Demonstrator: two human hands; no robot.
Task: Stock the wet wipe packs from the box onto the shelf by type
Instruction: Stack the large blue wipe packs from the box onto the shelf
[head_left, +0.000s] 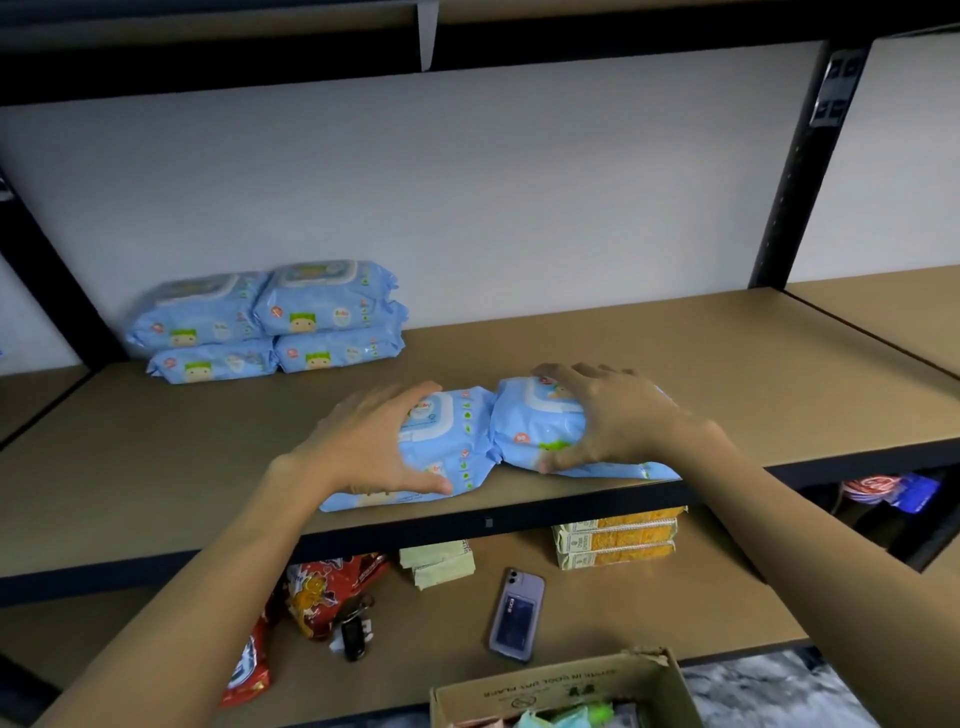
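While both hands are placed on blue wet wipe packs, the scene is seen from the head camera, looking down at a brown shelf (727, 364) with a black frame. The left hand (374, 441) is curled round the left pack (441, 441): its fingers lie over the top and its thumb is pressed on the front side. The right hand (613, 415) is curled round the right pack (530, 421) in the same way, with the thumb low at the front. The two packs lie side by side near the front edge of the shelf and touch each other in the middle. It cannot be told whether more packs lie under them.

At the back left of the same shelf, against the white wall, a stack of blue packs (270, 322) is seen, two on top of two.

On the lower shelf (649, 613), a phone (517, 613), a bunch of keys (356, 629), red snack bags (317, 592), pale green packets (436, 564) and yellow boxes (615, 543) are seen. At the bottom edge, an open cardboard box (561, 691) is placed, with some items inside that are too cut off to be named.
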